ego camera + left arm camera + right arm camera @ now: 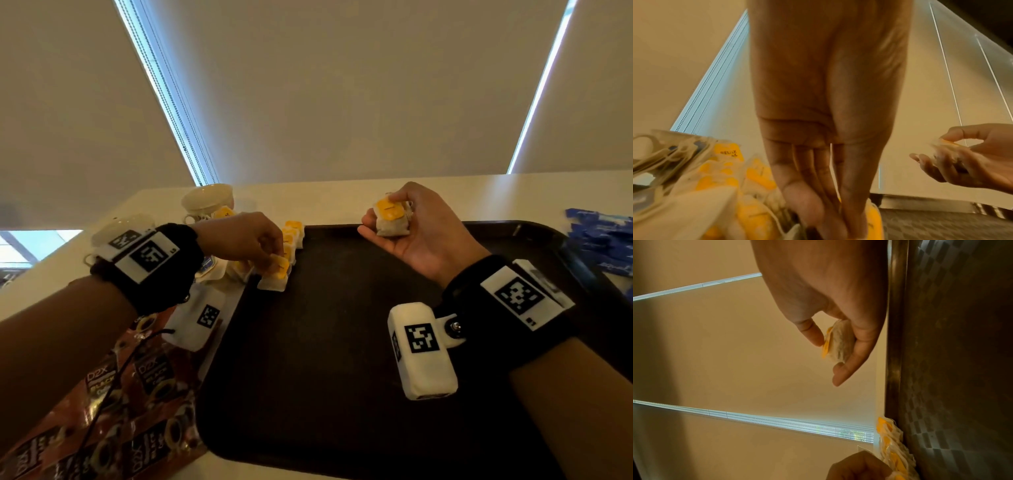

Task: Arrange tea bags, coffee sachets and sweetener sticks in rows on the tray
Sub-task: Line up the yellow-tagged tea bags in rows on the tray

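1. Coffee sachets [102, 407]: brown packets lying flat on the white surface [342, 198], below and to the near side of the left hand, outside the tray.
2. Cups [207, 198]: pale cups standing on the surface beyond the left hand; loose tea bags are heaped between them and the tray edge.
3. Left hand [245, 240]: palm down at the tray's left edge, fingertips drawn together and pinching a yellow-tagged tea bag [275, 274] that touches the tray floor. The left wrist view shows the fingers closed downward over yellow tags.
4. Row of tea bags [293, 236]: yellow-tagged bags lined up along the tray's left side, running from the pinched bag away past the left hand's fingertips, each just beside the next.
5. Tray [325, 342]: dark, textured, lying on the surface between the two hands.
6. Right hand [418, 229]: raised over the far part of the tray, palm turned up, thumb and fingers clamped on a small stack of tea bags [392, 219] with a yellow tag on top.
7. Blue sticks [603, 240]: a pile of blue sachets on the surface to the right of the right hand, outside the tray's right rim.
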Tool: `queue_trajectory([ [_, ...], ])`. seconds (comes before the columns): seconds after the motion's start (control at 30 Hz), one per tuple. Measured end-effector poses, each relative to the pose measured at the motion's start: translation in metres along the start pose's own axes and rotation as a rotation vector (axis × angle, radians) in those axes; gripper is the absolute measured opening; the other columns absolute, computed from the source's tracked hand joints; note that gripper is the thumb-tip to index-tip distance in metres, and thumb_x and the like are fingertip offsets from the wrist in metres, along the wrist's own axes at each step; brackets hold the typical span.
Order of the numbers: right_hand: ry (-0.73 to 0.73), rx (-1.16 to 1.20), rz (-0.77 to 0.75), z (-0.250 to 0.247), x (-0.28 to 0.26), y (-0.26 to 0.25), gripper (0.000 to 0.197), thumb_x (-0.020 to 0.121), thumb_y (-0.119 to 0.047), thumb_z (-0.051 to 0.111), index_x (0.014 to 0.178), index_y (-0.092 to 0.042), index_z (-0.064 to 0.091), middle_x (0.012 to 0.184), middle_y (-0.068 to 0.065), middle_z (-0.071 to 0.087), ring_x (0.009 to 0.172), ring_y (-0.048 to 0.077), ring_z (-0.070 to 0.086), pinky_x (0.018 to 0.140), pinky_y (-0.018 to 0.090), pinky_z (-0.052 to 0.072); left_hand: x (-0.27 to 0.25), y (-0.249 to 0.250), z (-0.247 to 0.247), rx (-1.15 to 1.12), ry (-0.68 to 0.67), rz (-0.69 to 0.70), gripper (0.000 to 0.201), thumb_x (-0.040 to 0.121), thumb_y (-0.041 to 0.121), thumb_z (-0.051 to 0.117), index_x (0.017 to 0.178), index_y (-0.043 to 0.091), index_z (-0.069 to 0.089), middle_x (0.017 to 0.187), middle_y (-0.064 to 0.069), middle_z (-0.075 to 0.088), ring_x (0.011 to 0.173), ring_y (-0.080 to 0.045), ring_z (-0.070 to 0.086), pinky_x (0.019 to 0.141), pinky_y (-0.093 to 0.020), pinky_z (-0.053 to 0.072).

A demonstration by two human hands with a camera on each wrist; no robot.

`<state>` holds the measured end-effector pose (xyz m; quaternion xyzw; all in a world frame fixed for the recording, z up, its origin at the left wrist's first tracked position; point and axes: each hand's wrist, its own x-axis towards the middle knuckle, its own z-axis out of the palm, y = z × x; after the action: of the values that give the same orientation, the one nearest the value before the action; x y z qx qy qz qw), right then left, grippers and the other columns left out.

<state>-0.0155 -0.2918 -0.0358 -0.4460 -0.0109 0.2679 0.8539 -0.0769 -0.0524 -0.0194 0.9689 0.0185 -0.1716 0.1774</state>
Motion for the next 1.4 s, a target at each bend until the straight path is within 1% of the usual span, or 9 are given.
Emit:
queue_trajectory([
  [0.13, -0.002, -0.011, 0.0, 0.0, 0.0, 0.0, 0.009, 0.089, -0.011, 0.047, 0.096, -0.007, 0.051, 0.091, 0.013, 0.055, 0.08, 0.021, 0.06, 0.071, 0.037, 0.059, 0.004, -0.001, 0.002, 0.023, 0.083, 0.003, 0.008, 0.085, 0.02, 0.067, 0.082, 0.023, 0.061, 0.093, -0.005, 0.067, 0.079, -0.019, 0.066, 0.061, -0.018, 0.052],
  [0.33, -0.006, -0.024, -0.013, 0.001, -0.001, 0.0, 0.009, 0.09, -0.013, 0.048, 0.097, -0.008, 0.051, 0.088, 0.012, 0.055, 0.078, 0.021, 0.061, 0.071, 0.038, 0.059, 0.0, 0.002, 0.006, 0.087, 0.24, -0.001, 0.02, 0.081, 0.019, 0.073, 0.09, 0.025, 0.056, 0.085, 0.006, 0.057, 0.063, -0.006, 0.053, 0.049, -0.012, 0.04],
  [0.47, -0.032, -0.02, -0.006, 0.003, -0.002, 0.001, 0.009, 0.091, -0.014, 0.045, 0.094, -0.008, 0.051, 0.086, 0.012, 0.056, 0.077, 0.021, 0.061, 0.07, 0.038, 0.059, -0.009, 0.013, 0.006, 0.184, 0.117, 0.058, 0.014, 0.079, 0.022, 0.074, 0.085, 0.025, 0.06, 0.079, 0.009, 0.056, 0.067, -0.004, 0.051, 0.057, -0.012, 0.039],
  [0.63, -0.138, 0.031, 0.019, 0.006, -0.007, 0.001, 0.031, 0.091, -0.011, 0.034, 0.118, -0.006, 0.048, 0.09, 0.017, 0.058, 0.079, 0.025, 0.061, 0.069, 0.041, 0.058, -0.005, 0.018, 0.01, 0.255, -0.001, 0.04, 0.015, 0.084, 0.018, 0.068, 0.099, 0.02, 0.066, 0.096, 0.008, 0.064, 0.088, -0.007, 0.061, 0.082, -0.024, 0.051],
  [0.73, -0.186, 0.025, 0.023, 0.008, -0.009, 0.001, 0.036, 0.09, -0.009, 0.03, 0.122, -0.005, 0.048, 0.091, 0.018, 0.058, 0.078, 0.026, 0.061, 0.067, 0.041, 0.058, -0.006, 0.026, 0.001, 0.3, 0.038, 0.071, 0.011, 0.085, 0.023, 0.067, 0.096, 0.02, 0.07, 0.086, 0.016, 0.058, 0.078, -0.001, 0.055, 0.068, -0.015, 0.044],
  [0.83, -0.197, -0.016, 0.028, 0.009, -0.01, 0.002, 0.035, 0.091, -0.01, 0.031, 0.12, -0.007, 0.05, 0.093, 0.019, 0.059, 0.077, 0.027, 0.062, 0.066, 0.04, 0.058, -0.011, 0.042, -0.009, 0.098, 0.297, 0.197, 0.013, 0.084, 0.036, 0.066, 0.086, 0.023, 0.068, 0.082, 0.013, 0.062, 0.074, -0.002, 0.058, 0.067, -0.017, 0.043],
  [0.97, -0.222, -0.053, 0.048, 0.011, -0.01, 0.003, 0.03, 0.093, -0.017, 0.031, 0.116, -0.011, 0.05, 0.093, 0.016, 0.061, 0.076, 0.026, 0.062, 0.069, 0.04, 0.057, -0.013, 0.075, -0.004, -0.138, 0.589, 0.35, 0.022, 0.08, 0.048, 0.065, 0.088, 0.028, 0.063, 0.083, 0.012, 0.065, 0.076, -0.001, 0.06, 0.06, -0.009, 0.046],
  [1.23, -0.272, -0.082, 0.092, 0.012, -0.009, 0.007, 0.037, 0.094, -0.023, 0.033, 0.126, -0.01, 0.047, 0.098, 0.014, 0.058, 0.078, 0.024, 0.062, 0.076, 0.041, 0.056, 0.004, 0.088, 0.01, -0.071, 0.628, 0.347, 0.021, 0.079, 0.034, 0.073, 0.089, 0.017, 0.064, 0.082, 0.012, 0.06, 0.069, -0.004, 0.054, 0.065, -0.004, 0.038],
  [1.4, -0.224, -0.086, 0.07, 0.011, -0.006, 0.008, 0.036, 0.093, -0.014, 0.04, 0.128, -0.009, 0.045, 0.106, 0.015, 0.056, 0.081, 0.025, 0.063, 0.073, 0.04, 0.058, -0.002, 0.086, 0.007, -0.266, 0.52, 0.332, 0.011, 0.08, 0.027, 0.072, 0.083, 0.022, 0.063, 0.082, 0.006, 0.066, 0.071, -0.006, 0.062, 0.054, -0.01, 0.047],
])
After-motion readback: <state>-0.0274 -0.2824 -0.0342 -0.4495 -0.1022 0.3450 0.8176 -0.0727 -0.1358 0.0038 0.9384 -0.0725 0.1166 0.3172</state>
